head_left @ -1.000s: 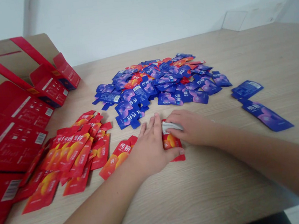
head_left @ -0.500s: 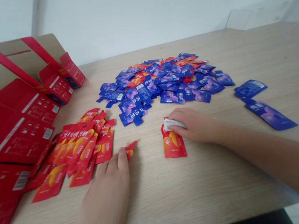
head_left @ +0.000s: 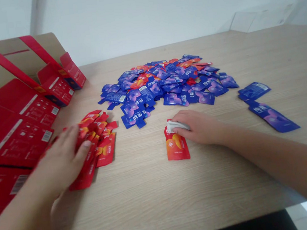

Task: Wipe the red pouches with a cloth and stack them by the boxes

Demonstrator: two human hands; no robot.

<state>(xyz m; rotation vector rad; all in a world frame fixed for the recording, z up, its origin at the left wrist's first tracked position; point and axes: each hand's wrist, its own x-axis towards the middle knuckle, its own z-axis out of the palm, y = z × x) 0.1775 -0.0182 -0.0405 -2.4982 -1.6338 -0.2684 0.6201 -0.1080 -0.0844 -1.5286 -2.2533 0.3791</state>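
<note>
A folded white cloth or tissue (head_left: 173, 126) is gripped in my right hand (head_left: 196, 126) and pressed against the top end of a red-orange pouch (head_left: 177, 147). That pouch lies flat on the table, fruit picture up. On the left, my left hand (head_left: 64, 159) rests over a heap of similar red pouches (head_left: 106, 150), its thumb apart from the fingers. It covers part of the heap, so what lies right under the palm is hidden.
Open red cartons (head_left: 18, 133) stand along the left side. A large pile of blue pouches (head_left: 170, 79), with some red ones among them, lies at the back middle. Two blue pouches (head_left: 272, 115) lie at the right. The table (head_left: 159, 204) ends near the bottom, and a white wall (head_left: 158, 13) rises behind.
My left hand has moved left onto the red heap; the small red pouch it held is no longer seen in its fingers. My right hand stays on its pouch with the white cloth.
</note>
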